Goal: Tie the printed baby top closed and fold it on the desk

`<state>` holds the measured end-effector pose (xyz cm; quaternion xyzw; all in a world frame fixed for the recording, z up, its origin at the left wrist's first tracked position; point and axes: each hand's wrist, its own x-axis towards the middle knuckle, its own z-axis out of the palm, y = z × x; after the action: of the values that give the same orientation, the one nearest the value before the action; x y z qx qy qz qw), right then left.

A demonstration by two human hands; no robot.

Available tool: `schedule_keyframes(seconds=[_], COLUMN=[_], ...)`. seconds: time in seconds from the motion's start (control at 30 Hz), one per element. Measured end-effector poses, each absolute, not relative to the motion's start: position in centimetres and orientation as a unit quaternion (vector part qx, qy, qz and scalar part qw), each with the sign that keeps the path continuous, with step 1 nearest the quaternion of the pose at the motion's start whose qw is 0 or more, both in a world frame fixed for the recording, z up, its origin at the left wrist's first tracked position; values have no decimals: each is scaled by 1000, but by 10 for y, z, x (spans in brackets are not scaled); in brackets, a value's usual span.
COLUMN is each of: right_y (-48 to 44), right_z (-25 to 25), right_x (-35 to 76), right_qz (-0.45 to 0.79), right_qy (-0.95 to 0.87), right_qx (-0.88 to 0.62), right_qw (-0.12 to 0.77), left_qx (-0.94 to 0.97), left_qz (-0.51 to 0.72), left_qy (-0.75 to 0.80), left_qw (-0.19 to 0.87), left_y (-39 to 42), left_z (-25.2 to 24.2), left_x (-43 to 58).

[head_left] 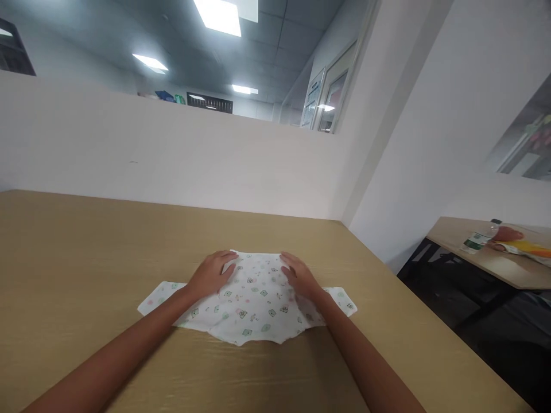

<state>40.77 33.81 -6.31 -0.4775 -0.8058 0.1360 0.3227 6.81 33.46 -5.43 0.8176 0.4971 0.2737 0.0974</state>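
Observation:
A small white cloth garment with green and pink printed figures lies spread on the wooden table. Its two side flaps stick out to the left and right beyond my forearms. My left hand rests on the upper left edge of the cloth, fingers apart and thumb pointing inward. On the upper right edge lies my right hand, also with its fingers apart. The middle of the garment shows between the two hands, and its lower edge is wavy.
A white partition stands behind the table, and a white wall rises at the right. Past the table's right edge, a second table holds a plastic bottle and a yellow item.

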Motion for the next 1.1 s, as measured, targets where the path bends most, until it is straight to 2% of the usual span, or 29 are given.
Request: schedule_keyframes(seconds=[0.1, 0.2, 0.4, 0.63, 0.73, 0.9, 1.1], right_y=[318, 293, 268, 264, 259, 252, 245], right_z=[-41, -37, -63, -51, -50, -47, -37], right_x=[432, 470, 526, 543, 547, 537, 522], right_qz=[145, 106, 64, 111, 114, 179, 254], right_qy=[-759, -747, -689, -693, -702, -669, -602], right_qx=[-499, -537, -607, -654, -646, -641, -649], right_qw=[393, 378, 391, 282, 278, 330, 389], left_qx=[816, 808, 779, 759, 755, 751, 759], left_qz=[270, 272, 254, 253, 259, 246, 252], left_qy=[504, 522, 574, 600, 603, 610, 566], left_qw=[78, 40, 18, -2, -2, 48, 201], left_y=[312, 289, 274, 281, 285, 289, 291], left_z=[-49, -61, -92, -98, -103, -108, -101], left_x=[41, 2, -51, -50, -56, -67, -78])
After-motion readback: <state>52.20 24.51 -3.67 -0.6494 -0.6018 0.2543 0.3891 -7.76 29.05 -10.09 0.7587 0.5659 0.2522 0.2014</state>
